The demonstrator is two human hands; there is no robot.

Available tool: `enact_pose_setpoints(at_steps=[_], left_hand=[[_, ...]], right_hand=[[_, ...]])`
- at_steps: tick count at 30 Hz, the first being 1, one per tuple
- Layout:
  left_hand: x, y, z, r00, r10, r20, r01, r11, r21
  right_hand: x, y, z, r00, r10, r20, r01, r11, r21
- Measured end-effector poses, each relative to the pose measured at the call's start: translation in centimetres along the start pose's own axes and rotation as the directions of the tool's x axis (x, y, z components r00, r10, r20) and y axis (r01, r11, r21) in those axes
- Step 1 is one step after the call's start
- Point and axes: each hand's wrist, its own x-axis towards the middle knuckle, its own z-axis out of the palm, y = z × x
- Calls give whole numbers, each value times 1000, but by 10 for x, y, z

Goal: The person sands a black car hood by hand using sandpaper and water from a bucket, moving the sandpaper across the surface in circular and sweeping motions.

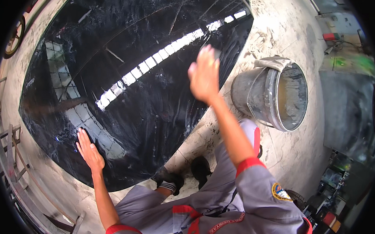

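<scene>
Lays the left hand (91, 155) open near the lower left edge of a large, glossy black panel (154, 105), palm down and apparently flat on it, with fingers close together and pointing up and slightly left. Holds the right hand (205, 77) farther out, over or on the right part of the same panel, blurred, with fingers stretched forward and thumb out to the left. Just right of those fingertips, a small greyish patch (217, 54), too smeared to name; cannot tell whether gripped by the right hand, nor whether that hand is empty. Across the upper left and middle of the view, just beyond the black shoes (201, 169), the whole spread of the panel, with curved edges, whitish smears, thin pale streaks and a broken white reflection (155, 59) running diagonally. Right of the panel, on a pale, dirt-marked floor (275, 35), a grey bucket (254, 90) with cloudy brownish liquid (282, 91) inside and a pale cloth (274, 63) draped over the rim. Wears grey trousers (145, 205) and short grey sleeves (258, 182) with red cuffs. Along the far left, a metal frame (18, 184) and, higher up, a dark-tyred wheel (15, 38)
</scene>
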Motion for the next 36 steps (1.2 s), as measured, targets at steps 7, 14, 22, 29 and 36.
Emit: enact_pose_setpoints(at_steps=[7,14,22,29,36], left_hand=[[-3,-7,-9,1000,-20,13,19,999,29],[0,2,3,1000,-11,1,11,1000,14],[-2,-3,-6,999,-41,12,41,999,-5],[6,10,4,1000,-9,-15,9,1000,-2],[-2,1,0,1000,-29,0,29,1000,-2]], right_hand=[[-63,-56,-34,955,-65,289,121,976,-179],[26,63,5,986,160,52,-165,977,132],[-149,-74,-38,938,57,343,-152,955,256],[-34,39,-14,970,226,95,-237,964,125],[-201,-130,-45,903,-155,400,75,975,208]])
